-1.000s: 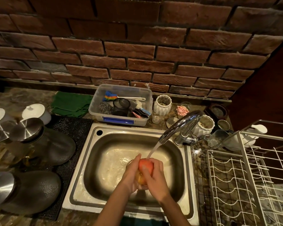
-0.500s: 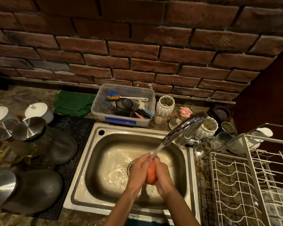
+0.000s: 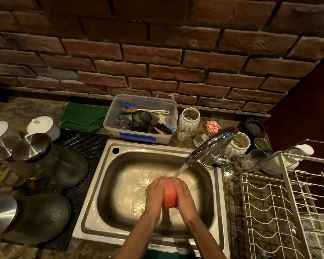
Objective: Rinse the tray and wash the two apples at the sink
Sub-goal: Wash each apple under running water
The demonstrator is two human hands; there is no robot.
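Red apple (image 3: 170, 196) clamped between left hand (image 3: 156, 193) and right hand (image 3: 183, 196), mid-sink (image 3: 94, 193), clear of walls.

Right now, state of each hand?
Left hand: closed around the apple, under the tap stream.
Right hand: closed on the same apple, opposite side.

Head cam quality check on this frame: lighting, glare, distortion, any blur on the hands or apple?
Head view: dim, warm light, with the counter corners falling dark; bright glare on the wet sink floor and on the faucet; wide-angle bowing curves the brick courses and the dish rack; the apple and both hands, left hand and right hand, look slightly soft, though clearly readable.
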